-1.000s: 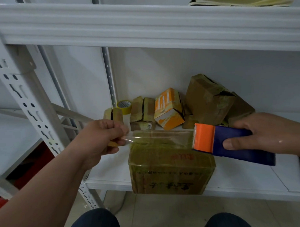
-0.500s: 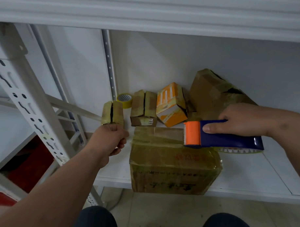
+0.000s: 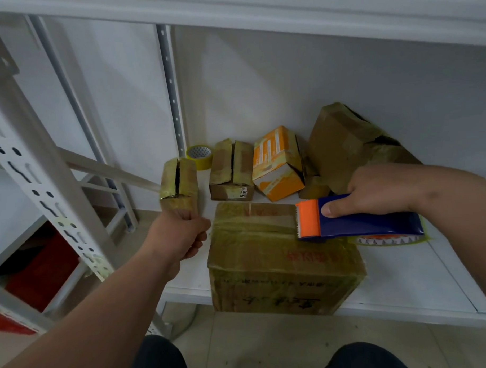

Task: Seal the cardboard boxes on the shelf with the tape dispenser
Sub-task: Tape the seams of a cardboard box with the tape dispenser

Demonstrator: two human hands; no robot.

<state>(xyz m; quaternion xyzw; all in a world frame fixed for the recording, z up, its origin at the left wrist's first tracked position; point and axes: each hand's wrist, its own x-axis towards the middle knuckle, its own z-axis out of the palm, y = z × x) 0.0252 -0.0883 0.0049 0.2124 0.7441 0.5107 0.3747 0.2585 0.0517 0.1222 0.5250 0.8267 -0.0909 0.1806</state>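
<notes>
Dispenser (image 3: 358,219) long axis left-right, blade left | right hand (image 3: 379,190) grips it | left hand (image 3: 180,235) fisted

Yellow tape roll (image 3: 199,157) by back wall, red object (image 3: 43,270) lower left

Both forearms are bare from the edge of the view down to the wrists, with no sleeve, watch, band or glove on either. The left hand (image 3: 180,235) and the right hand (image 3: 374,190) carry no rings that can be made out. The right forearm bears a small dark mark on its upper side near the wrist. At the bottom of the view the two knees show in dark navy trousers of plain cloth.
</notes>
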